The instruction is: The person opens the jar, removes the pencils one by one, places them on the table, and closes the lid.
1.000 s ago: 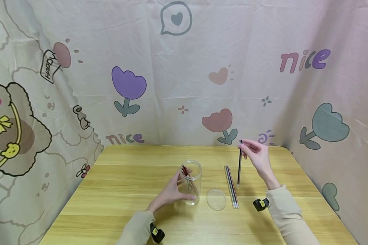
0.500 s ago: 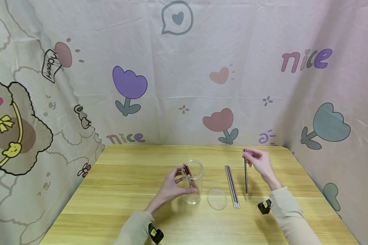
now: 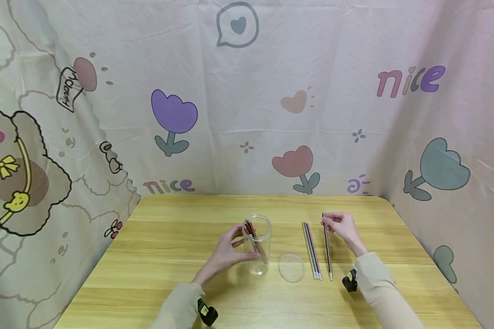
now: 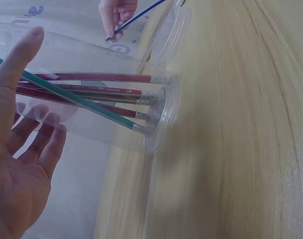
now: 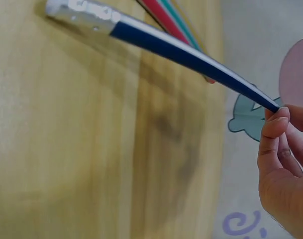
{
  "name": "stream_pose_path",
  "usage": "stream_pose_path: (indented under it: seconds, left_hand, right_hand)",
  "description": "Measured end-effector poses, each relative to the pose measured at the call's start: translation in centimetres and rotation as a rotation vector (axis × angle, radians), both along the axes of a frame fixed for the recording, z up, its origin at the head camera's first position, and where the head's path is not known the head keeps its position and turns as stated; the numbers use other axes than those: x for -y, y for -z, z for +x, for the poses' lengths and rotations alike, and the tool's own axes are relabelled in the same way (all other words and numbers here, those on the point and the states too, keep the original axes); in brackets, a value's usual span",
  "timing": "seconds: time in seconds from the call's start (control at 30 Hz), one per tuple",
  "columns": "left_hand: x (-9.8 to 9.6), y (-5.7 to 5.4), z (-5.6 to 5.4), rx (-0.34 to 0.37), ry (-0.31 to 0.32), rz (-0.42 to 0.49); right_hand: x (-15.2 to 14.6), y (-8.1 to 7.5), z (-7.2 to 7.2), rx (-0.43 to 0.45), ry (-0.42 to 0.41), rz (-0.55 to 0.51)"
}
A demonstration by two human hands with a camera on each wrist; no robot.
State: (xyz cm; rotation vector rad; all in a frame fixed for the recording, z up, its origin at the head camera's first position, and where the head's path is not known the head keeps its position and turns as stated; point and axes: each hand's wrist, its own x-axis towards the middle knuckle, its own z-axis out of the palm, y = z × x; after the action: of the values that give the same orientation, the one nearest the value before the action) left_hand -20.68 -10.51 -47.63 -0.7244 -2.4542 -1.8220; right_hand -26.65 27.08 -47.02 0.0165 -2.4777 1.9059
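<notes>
right fingers (image 5: pixel 275 127) pinch blue pencil (image 5: pixel 171 51); left fingers (image 4: pixel 52 148) hold clear jar (image 3: pixel 265 251)

On wood-grain desk (image 3: pixel 164 251), left-to-right: clear cylindrical jar (image 3: pixel 264 249), red/green pencils (image 4: pixel 105 91) inside; clear round lid (image 3: pixel 291 268); multicoloured pencil row (image 3: pixel 311 251). Dark-blue pencil (image 5: pixel 186 59) rightmost.

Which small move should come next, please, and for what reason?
Probably lower the right grip until the dark blue pencil lies flat beside the row of pencils: its pinched end is raised above the table, its eraser end is lower, and that row lies alongside.
</notes>
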Motion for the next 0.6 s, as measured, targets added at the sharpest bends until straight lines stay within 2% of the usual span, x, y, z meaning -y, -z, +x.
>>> stream_pose_path:
  seconds: [0.37, 0.6]
  left_hand:
    - [-0.1, -0.2, 0.1, 0.044, -0.014, -0.010]
    - [0.0, -0.1, 0.1, 0.051, -0.019, -0.011]
  right_hand:
    - [0.2, 1.5, -0.8, 0.079, -0.045, -0.040]
    - [0.7, 2.3, -0.9, 0.094, -0.028, -0.059]
